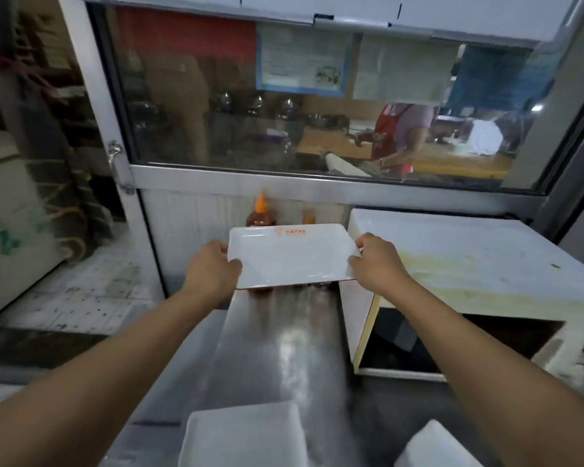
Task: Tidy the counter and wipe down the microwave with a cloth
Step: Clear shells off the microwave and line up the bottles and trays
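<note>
While both our arms reach forward over the steel tabletop (284, 348), we hold a white rectangular tray (289, 256) by its two short ends. Our left hand (213, 266) grips the left end, thumb curled over the rim and fingers under it; our right hand (376, 261) pinches the right end the same way. The tray sits level, raised a little above the tabletop, with small orange print near its far rim. Just behind it, against the wall, stands a sauce bottle (261, 215) with an orange cap, and a smaller orange bottle (308, 217) stands beside that. The white microwave (469, 261) sits on the tabletop to our right, its top stained yellowish, its left edge just beside the tray's right end. Two pale blurred containers (243, 436) lie near the tabletop's close end. Behind the window (284, 106), a person in a red apron (385, 136) works at a counter.
</note>
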Demonstrator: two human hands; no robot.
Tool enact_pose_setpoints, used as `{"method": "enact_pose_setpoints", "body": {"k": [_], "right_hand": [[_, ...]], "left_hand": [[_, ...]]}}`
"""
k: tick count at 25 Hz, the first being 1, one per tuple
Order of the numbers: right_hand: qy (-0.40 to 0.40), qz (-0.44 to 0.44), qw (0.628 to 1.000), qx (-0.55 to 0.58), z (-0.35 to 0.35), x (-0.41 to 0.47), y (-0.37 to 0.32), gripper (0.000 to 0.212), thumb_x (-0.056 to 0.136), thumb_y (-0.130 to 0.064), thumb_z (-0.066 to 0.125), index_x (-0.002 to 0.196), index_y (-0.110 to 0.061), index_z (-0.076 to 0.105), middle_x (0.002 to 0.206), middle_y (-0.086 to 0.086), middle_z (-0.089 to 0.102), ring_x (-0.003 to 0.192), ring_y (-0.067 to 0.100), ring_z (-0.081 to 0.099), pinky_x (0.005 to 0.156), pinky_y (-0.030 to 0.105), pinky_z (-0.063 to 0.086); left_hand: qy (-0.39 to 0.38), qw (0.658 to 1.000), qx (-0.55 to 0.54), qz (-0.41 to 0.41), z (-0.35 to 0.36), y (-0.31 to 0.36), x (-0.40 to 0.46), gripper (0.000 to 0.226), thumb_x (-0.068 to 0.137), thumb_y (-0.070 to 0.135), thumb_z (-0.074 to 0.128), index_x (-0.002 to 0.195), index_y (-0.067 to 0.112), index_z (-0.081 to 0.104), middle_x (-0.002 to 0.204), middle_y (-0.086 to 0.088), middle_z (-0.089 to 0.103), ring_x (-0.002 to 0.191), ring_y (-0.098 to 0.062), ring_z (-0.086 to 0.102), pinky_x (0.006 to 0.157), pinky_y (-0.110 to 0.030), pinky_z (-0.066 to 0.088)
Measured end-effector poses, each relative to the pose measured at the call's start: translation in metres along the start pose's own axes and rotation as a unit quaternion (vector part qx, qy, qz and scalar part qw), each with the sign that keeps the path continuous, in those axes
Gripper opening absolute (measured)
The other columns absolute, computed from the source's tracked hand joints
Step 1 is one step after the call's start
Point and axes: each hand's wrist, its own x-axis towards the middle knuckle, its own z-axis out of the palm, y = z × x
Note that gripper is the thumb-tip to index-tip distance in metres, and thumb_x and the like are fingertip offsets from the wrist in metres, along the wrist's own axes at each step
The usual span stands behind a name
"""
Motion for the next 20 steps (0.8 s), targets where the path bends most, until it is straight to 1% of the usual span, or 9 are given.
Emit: {"method": "enact_pose_setpoints", "body": {"k": [1, 3, 5, 8, 9, 11, 14, 16, 20], "right_hand": [[-0.007, -0.001, 1.0, 0.001, 0.008, -0.014, -0.004, 0.023, 0.089, -0.01, 0.049, 0.11, -0.001, 0.053, 0.112, 0.017, 0.058, 0.097, 0.031, 0.054, 0.069, 0.028, 0.035], [-0.023, -0.001, 1.0, -0.002, 0.026, -0.043, -0.01, 0.021, 0.089, -0.008, 0.048, 0.108, -0.002, 0.053, 0.111, 0.018, 0.059, 0.102, 0.034, 0.055, 0.069, 0.027, 0.034], [-0.045, 0.01, 0.999, -0.004, 0.046, -0.073, -0.013, 0.021, 0.09, -0.008, 0.048, 0.11, -0.002, 0.053, 0.112, 0.017, 0.06, 0.103, 0.033, 0.054, 0.069, 0.027, 0.033], [-0.071, 0.021, 0.997, -0.014, 0.076, -0.106, -0.008, 0.024, 0.089, -0.007, 0.049, 0.113, -0.002, 0.053, 0.102, 0.015, 0.06, 0.088, 0.026, 0.052, 0.066, 0.025, 0.029], [-0.08, 0.033, 0.996, -0.014, 0.086, -0.115, -0.005, 0.023, 0.089, -0.008, 0.049, 0.111, -0.003, 0.053, 0.098, 0.014, 0.06, 0.086, 0.026, 0.052, 0.066, 0.025, 0.03], [-0.1, 0.065, 0.993, -0.011, 0.104, -0.13, 0.002, 0.019, 0.088, -0.008, 0.05, 0.105, -0.003, 0.054, 0.103, 0.015, 0.063, 0.091, 0.029, 0.057, 0.068, 0.028, 0.037], [-0.129, 0.106, 0.986, -0.007, 0.132, -0.147, 0.015, 0.021, 0.087, -0.008, 0.051, 0.108, -0.002, 0.053, 0.109, 0.015, 0.062, 0.098, 0.03, 0.058, 0.073, 0.031, 0.044], [-0.152, 0.12, 0.981, -0.013, 0.148, -0.156, 0.025, 0.023, 0.088, -0.01, 0.052, 0.11, -0.002, 0.051, 0.111, 0.015, 0.061, 0.099, 0.03, 0.058, 0.077, 0.031, 0.045], [-0.181, 0.136, 0.974, -0.002, 0.18, -0.171, 0.044, 0.018, 0.088, -0.009, 0.052, 0.105, -0.005, 0.049, 0.108, 0.014, 0.06, 0.089, 0.026, 0.057, 0.071, 0.031, 0.045]], "left_hand": [[-0.002, 1.0, -0.002, -0.004, -0.007, -0.011, -0.011, 0.027, 0.086, 0.013, 0.051, 0.113, 0.006, 0.055, 0.112, -0.012, 0.063, 0.097, -0.03, 0.058, 0.075, -0.032, 0.048], [-0.007, 1.0, 0.015, -0.01, -0.018, -0.035, -0.034, 0.028, 0.087, 0.013, 0.051, 0.114, 0.007, 0.055, 0.111, -0.012, 0.063, 0.096, -0.029, 0.058, 0.07, -0.028, 0.043], [-0.02, 0.999, 0.034, -0.013, -0.023, -0.063, -0.055, 0.028, 0.088, 0.014, 0.051, 0.115, 0.007, 0.054, 0.112, -0.012, 0.063, 0.101, -0.029, 0.057, 0.073, -0.028, 0.039], [-0.038, 0.998, 0.046, -0.027, -0.018, -0.103, -0.075, 0.026, 0.088, 0.015, 0.051, 0.114, 0.008, 0.055, 0.108, -0.011, 0.064, 0.093, -0.026, 0.057, 0.074, -0.028, 0.04], [-0.045, 0.997, 0.043, -0.037, -0.012, -0.116, -0.08, 0.026, 0.088, 0.014, 0.052, 0.114, 0.008, 0.054, 0.107, -0.012, 0.064, 0.094, -0.026, 0.058, 0.076, -0.029, 0.043], [-0.056, 0.996, 0.043, -0.055, -0.001, -0.14, -0.091, 0.025, 0.089, 0.014, 0.053, 0.113, 0.008, 0.052, 0.107, -0.012, 0.062, 0.096, -0.028, 0.058, 0.081, -0.034, 0.048], [-0.074, 0.993, 0.054, -0.068, 0.018, -0.172, -0.106, 0.02, 0.089, 0.013, 0.054, 0.108, 0.009, 0.05, 0.102, -0.012, 0.06, 0.085, -0.025, 0.056, 0.068, -0.033, 0.049], [-0.082, 0.991, 0.066, -0.079, 0.031, -0.192, -0.115, 0.02, 0.087, 0.013, 0.056, 0.107, 0.009, 0.051, 0.099, -0.011, 0.061, 0.082, -0.023, 0.054, 0.069, -0.031, 0.047], [-0.1, 0.984, 0.102, -0.104, 0.051, -0.223, -0.128, 0.022, 0.086, 0.014, 0.059, 0.106, 0.01, 0.05, 0.098, -0.011, 0.063, 0.086, -0.027, 0.058, 0.076, -0.034, 0.049]]}}
